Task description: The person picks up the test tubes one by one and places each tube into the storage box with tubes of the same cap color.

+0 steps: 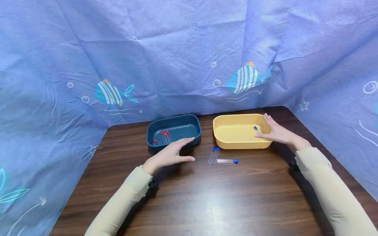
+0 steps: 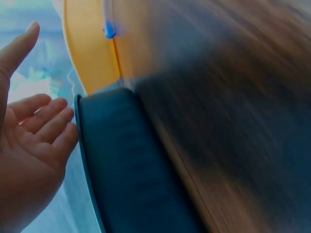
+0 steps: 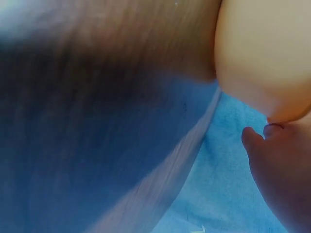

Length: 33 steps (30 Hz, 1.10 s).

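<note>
Several red-capped tubes lie in the dark tray, just beyond the left hand, its fingers straight, thumb well apart, holding nothing. Between the hands, blue-capped tubes lie on the desk. Farther right, another blue-capped tube shows in the yellow tray beside the thumb of the right hand, spread loosely, gripping nothing visible.

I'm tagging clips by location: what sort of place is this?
Probably a screened-off tabletop workspace: fish-print fabric hangs behind and beside a wood-grain table bearing blue-capped tubes.
</note>
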Available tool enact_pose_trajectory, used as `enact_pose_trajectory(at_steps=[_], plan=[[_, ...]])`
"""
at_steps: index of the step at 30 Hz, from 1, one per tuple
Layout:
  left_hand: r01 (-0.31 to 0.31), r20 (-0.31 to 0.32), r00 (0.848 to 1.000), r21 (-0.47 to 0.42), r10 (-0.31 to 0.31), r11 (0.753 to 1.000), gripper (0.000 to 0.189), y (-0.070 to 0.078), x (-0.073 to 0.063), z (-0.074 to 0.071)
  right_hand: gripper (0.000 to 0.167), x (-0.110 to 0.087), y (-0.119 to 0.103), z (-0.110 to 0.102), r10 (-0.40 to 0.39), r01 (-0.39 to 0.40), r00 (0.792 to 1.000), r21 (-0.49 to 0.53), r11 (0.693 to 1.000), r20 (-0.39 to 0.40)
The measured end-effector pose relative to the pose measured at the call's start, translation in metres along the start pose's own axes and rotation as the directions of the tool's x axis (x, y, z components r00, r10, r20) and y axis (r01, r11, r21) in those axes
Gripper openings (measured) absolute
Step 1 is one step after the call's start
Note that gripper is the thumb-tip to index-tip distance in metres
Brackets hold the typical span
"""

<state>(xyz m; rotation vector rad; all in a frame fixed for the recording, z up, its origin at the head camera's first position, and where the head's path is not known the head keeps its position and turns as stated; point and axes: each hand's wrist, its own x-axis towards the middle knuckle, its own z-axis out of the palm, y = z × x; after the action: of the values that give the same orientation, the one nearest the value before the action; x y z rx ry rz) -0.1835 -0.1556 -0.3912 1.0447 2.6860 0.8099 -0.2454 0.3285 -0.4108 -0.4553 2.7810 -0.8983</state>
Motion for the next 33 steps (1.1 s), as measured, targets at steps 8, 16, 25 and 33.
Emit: enact_pose_trajectory(at_steps=[8, 16, 25, 33], plan=[[-0.050, 0.049, 0.998, 0.093, 0.045, 0.994, 0.089, 0.009, 0.017, 0.008, 0.121, -0.017, 0.000, -0.001, 0.047, -0.051, 0.998, 0.106, 0.993, 0.043], [-0.078, 0.155, 0.986, 0.090, 0.063, 0.993, 0.092, 0.011, 0.043, 0.020, 0.119, -0.020, 0.005, -0.002, 0.020, -0.021, 1.000, 0.110, 0.994, 0.005], [-0.106, 0.243, 0.968, 0.141, 0.070, 0.984, 0.095, 0.012, 0.066, 0.035, 0.119, -0.020, 0.009, -0.001, 0.034, -0.035, 0.999, 0.152, 0.988, 0.008], [-0.087, 0.302, 0.952, 0.126, 0.045, 0.988, 0.099, 0.013, 0.075, 0.043, 0.117, -0.027, 0.011, -0.001, 0.057, -0.057, 0.998, 0.198, 0.978, 0.009]])
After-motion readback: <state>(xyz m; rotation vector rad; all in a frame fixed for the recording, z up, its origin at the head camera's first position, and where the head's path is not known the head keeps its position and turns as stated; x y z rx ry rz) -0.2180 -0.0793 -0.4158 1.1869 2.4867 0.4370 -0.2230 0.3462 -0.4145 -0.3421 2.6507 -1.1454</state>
